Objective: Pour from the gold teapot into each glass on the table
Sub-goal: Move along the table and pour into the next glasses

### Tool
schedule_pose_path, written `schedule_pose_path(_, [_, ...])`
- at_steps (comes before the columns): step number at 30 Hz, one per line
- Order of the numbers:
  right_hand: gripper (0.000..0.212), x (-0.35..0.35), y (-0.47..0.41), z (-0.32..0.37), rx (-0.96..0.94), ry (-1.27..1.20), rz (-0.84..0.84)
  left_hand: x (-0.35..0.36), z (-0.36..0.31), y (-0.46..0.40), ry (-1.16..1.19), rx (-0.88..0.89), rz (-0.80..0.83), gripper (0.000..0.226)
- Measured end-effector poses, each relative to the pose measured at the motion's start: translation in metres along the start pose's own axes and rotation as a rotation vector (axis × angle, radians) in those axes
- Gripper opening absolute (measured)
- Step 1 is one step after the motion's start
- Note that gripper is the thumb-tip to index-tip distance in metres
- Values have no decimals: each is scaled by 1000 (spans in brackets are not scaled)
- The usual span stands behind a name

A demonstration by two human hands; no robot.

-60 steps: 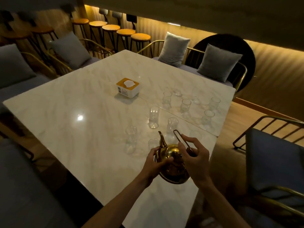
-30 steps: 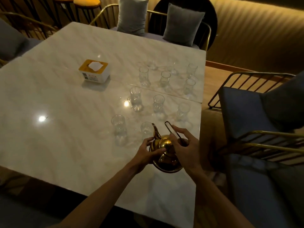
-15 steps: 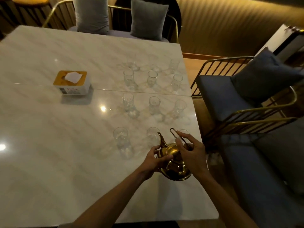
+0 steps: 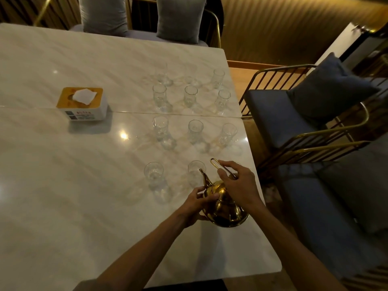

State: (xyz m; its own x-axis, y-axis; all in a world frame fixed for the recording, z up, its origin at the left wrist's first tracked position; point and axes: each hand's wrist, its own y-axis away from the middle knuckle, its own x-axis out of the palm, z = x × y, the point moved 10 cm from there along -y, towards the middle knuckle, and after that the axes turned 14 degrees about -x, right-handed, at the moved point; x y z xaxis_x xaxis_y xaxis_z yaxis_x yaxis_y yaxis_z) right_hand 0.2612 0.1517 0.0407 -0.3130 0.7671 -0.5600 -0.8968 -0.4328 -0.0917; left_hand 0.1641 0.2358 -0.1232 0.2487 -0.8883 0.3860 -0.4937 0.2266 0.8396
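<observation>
i see the teapot (image 4: pixel 225 208) at the near right part of the marble bench (image 4: pixel 63 185), tilted with its spout toward the glasses. my left hand (image 4: pixel 196 203) cups its body on the spout side, fingers (image 4: pixel 207 198) curled and pressed against the gold metal. my right hand (image 4: pixel 239 185) is above and behind it, thumb and fingers pinched closed on the thin wire handle (image 4: pixel 220 166), which loops up past the hand. the spout tip sits just at the rim of the near middle glass (image 4: pixel 196 173); whether anything is flowing i cannot tell in this dim light. to its left stands another glass (image 4: pixel 154 177), apart from the pot. beyond are two more rows of three: a middle row (image 4: pixel 195 131) past the near one, and a far row (image 4: pixel 190 96) across the seam in the bench. there seem to be fainter glasses behind those, too washed out to count. a tissue box (image 4: pixel 83 106) sits well to the left, on the seam. grey cushions (image 4: pixel 180 17) line the far side and a blue chair (image 4: pixel 294 114) stands to the right of the bench.
</observation>
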Motion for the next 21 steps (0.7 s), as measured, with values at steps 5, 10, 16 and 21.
schedule_pose_path(5, [30, 0, -1, 4, -3, 20, -3, -1, 0, -2, 6, 1, 2, 94])
schedule_pose_path(10, [30, 1, 0, 6, 0, 28, 5, 0, 3, -1, 29, 0, 5, 90])
schedule_pose_path(16, [30, 1, 1, 3, 12, 29, 25, 5, 4, 0, 39, -9, 5, 86])
schedule_pose_path(21, [31, -1, 0, 4, 0, 45, 36, 7, 5, 0, 36, -6, 2, 90])
